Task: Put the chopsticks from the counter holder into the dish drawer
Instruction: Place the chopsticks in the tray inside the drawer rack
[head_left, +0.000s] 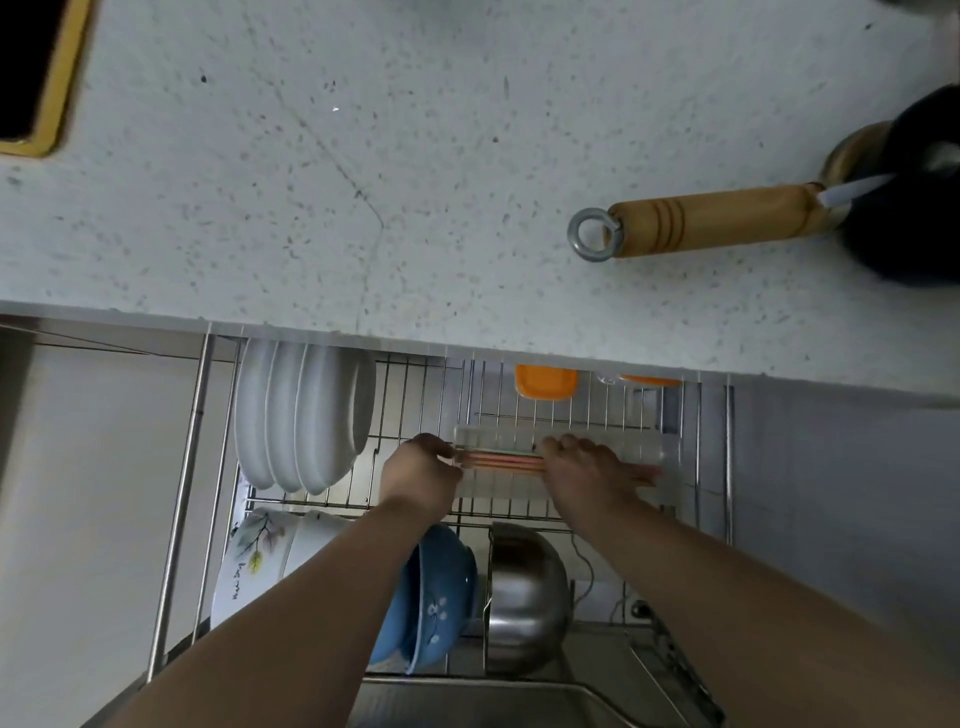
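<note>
The dish drawer (183, 483), a pulled-out wire rack, is open below the counter edge. A bundle of reddish-brown chopsticks (501, 461) lies level across a clear plastic tray (639, 448) in the drawer's back half. My left hand (418, 470) grips the bundle's left end. My right hand (584, 467) is closed over the bundle right of its middle, and the chopstick tips stick out past it to the right. The counter holder is not in view.
White plates (301, 415) stand on edge at the drawer's left. A blue bowl (431, 597), a steel bowl (524, 592) and a leaf-patterned dish (254, 551) sit in front. Orange-lidded containers (545, 382) are at the back. A wooden-handled pan (717, 218) rests on the speckled counter (363, 156).
</note>
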